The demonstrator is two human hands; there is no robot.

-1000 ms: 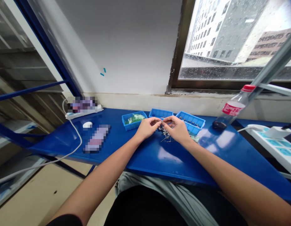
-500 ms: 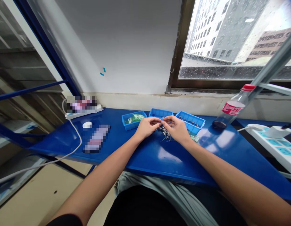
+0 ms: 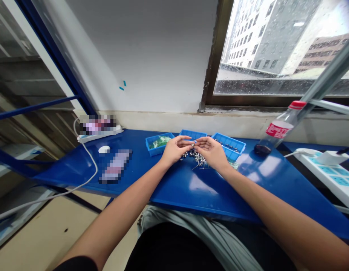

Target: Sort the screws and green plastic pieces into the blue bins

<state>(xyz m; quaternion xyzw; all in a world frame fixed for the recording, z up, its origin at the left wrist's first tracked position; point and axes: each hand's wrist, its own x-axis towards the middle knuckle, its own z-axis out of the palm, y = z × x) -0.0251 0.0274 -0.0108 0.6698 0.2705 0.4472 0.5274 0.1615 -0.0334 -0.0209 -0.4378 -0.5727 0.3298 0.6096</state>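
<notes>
My left hand (image 3: 174,149) and my right hand (image 3: 212,152) meet fingertip to fingertip over the table. Between their thumbs and forefingers a small shiny metal fastener (image 3: 192,144) is pinched; its exact kind is too small to make out. Just below the fingers lies a loose pile of metal fasteners (image 3: 201,161) with thin shanks, partly covered by my hands. Behind the hands stand three blue bins: the left bin (image 3: 155,151) holds green-and-white packets, the middle bin (image 3: 193,133) is mostly hidden, and the right bin (image 3: 239,155) contains thin metal pieces.
The blue table (image 3: 174,192) runs below the wall and window. A cola bottle (image 3: 279,130) leans at the right, near a white power strip (image 3: 331,177). At the left are a blurred flat object (image 3: 117,166), a white round item (image 3: 104,149) and a cable (image 3: 95,162).
My fingers have shifted and spread slightly at the meeting point, so the small metal fastener between them now shows. The bins and pile stay put.
</notes>
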